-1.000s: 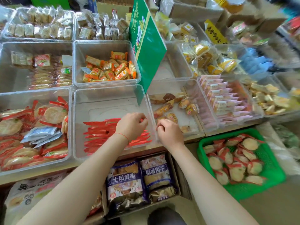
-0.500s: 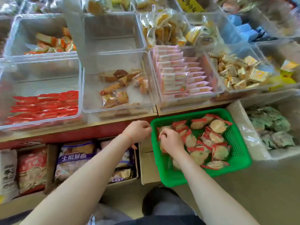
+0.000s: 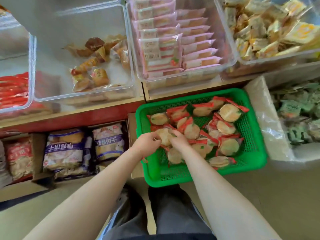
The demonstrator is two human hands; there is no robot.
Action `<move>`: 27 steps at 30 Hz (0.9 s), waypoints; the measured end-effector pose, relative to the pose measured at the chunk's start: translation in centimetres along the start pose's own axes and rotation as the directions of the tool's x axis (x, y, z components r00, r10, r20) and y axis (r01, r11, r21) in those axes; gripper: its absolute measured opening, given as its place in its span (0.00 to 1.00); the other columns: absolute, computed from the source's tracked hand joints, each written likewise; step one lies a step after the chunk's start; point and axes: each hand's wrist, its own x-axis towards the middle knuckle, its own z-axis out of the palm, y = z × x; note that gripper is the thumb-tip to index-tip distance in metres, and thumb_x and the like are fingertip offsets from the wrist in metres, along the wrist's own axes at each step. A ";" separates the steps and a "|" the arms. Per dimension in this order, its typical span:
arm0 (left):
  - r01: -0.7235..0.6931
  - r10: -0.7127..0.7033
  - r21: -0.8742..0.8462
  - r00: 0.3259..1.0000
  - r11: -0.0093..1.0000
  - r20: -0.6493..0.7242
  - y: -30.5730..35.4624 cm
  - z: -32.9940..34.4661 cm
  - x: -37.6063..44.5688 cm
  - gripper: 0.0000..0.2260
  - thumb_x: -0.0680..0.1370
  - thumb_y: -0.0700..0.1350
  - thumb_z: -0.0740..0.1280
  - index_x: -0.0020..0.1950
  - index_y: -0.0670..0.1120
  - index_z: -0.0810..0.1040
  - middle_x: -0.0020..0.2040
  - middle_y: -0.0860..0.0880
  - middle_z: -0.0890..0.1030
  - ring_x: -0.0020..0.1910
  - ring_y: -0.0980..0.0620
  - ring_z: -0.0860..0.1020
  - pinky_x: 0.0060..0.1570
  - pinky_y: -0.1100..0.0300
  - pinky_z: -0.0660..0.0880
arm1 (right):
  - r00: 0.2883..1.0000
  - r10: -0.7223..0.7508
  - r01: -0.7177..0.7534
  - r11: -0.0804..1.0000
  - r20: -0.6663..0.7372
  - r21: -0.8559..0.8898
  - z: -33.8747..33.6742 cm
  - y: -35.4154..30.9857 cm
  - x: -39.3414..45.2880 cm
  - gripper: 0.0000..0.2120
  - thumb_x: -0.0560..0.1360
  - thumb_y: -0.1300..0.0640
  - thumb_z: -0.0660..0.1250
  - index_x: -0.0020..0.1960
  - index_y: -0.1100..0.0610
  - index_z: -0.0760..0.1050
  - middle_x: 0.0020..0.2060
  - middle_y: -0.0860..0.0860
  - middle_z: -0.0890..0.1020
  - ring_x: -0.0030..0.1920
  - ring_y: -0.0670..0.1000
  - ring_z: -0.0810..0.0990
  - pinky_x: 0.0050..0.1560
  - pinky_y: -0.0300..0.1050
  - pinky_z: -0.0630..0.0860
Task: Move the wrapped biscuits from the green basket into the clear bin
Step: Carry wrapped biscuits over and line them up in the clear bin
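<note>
Along the back edge of the floor ran a wooden shelf (image 3: 97, 115) carrying clear bins. At its far left corner stood the clear bin (image 3: 32, 70) holding flat red packets (image 3: 13, 90); next to it a bin of loose small cakes (image 3: 94, 73), then a bin of stacked pink packets (image 3: 166, 42), then one of yellow-wrapped snacks (image 3: 270, 32) at the right corner. Below the shelf's front edge, cardboard boxes (image 3: 39, 174) held large blue bags (image 3: 64, 149).

On the floor, just right of the boxes, sat the green basket (image 3: 256, 153), its far edge close under the shelf. Wrapped biscuits (image 3: 228, 113), round with red-edged wrappers, lay heaped across it, mostly toward the far and right sides.

Both hands reached over the basket's left rim. The left hand (image 3: 147, 142) and right hand (image 3: 178, 141) had their fingers curled around the same wrapped biscuit (image 3: 164, 135), pinching it between them near the left side of the basket.
</note>
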 end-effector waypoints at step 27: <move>0.071 -0.347 -0.699 0.900 0.712 -0.262 -3.2 -0.8 0.6 0.10 0.74 0.44 0.73 0.54 0.43 0.80 0.50 0.43 0.84 0.48 0.45 0.83 0.50 0.44 0.81 | 0.985 -0.173 0.172 0.984 -0.020 -0.042 -3.2 -4.6 0.0 0.28 0.78 0.61 0.59 0.75 0.42 0.62 0.31 0.48 0.75 0.27 0.48 0.72 0.26 0.44 0.69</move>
